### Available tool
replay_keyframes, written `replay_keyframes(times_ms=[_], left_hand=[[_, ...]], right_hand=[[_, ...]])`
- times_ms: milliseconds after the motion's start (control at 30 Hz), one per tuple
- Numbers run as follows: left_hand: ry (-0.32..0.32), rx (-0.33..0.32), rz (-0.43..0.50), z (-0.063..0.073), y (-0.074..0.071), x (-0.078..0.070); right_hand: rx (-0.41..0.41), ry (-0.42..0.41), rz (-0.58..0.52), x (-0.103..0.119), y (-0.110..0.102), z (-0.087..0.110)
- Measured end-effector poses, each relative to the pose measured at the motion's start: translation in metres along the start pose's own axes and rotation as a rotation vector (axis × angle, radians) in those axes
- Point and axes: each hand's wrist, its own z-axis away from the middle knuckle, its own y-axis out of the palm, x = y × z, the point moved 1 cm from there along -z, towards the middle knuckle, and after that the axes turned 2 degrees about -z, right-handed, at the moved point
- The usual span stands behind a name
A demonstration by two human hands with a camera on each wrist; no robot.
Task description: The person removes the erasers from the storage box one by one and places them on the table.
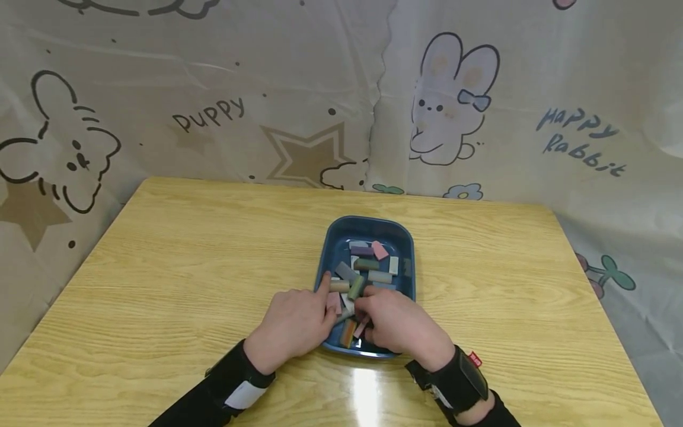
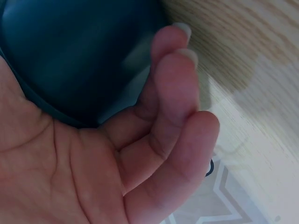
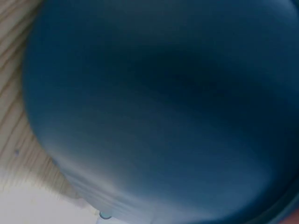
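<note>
A deep blue tray (image 1: 368,220) stands on the table with several small coloured blocks inside, some long and some wedge-shaped. My left hand (image 1: 293,320) holds the tray's left side, index finger along the rim and thumb at the inner edge. In the left wrist view, the other fingers (image 2: 175,88) curl beside the tray's outer wall (image 2: 74,60). My right hand (image 1: 400,317) reaches over the right rim, its fingers bent down among the blocks. Close by its fingertips lie a pink block (image 1: 360,328) and a green block (image 1: 356,287). I cannot tell whether it pinches one.
The wood-grain table (image 1: 213,249) extends to both sides of the tray. Behind it hangs a printed cloth (image 1: 299,89) with cartoon animals. An orange-brown block (image 1: 348,333) lies at the tray's near end, a purple block (image 1: 361,251) toward the far end.
</note>
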Motion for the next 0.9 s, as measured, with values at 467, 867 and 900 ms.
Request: replay_keyframes(times_ms=[467, 867, 900], left_hand=[[0.013, -0.027, 0.006, 0.0, -0.001, -0.001], [0.006, -0.029, 0.001, 0.002, -0.001, 0.001], [0.005, -0.031, 0.001, 0.002, -0.001, 0.001]], right_hand=[[-0.445, 0.389, -0.078, -0.076, -0.046, 0.032], [-0.271, 0.59, -0.032, -0.109, -0.035, 0.035], [-0.289, 0.577, -0.02, -0.104, -0.038, 0.035]])
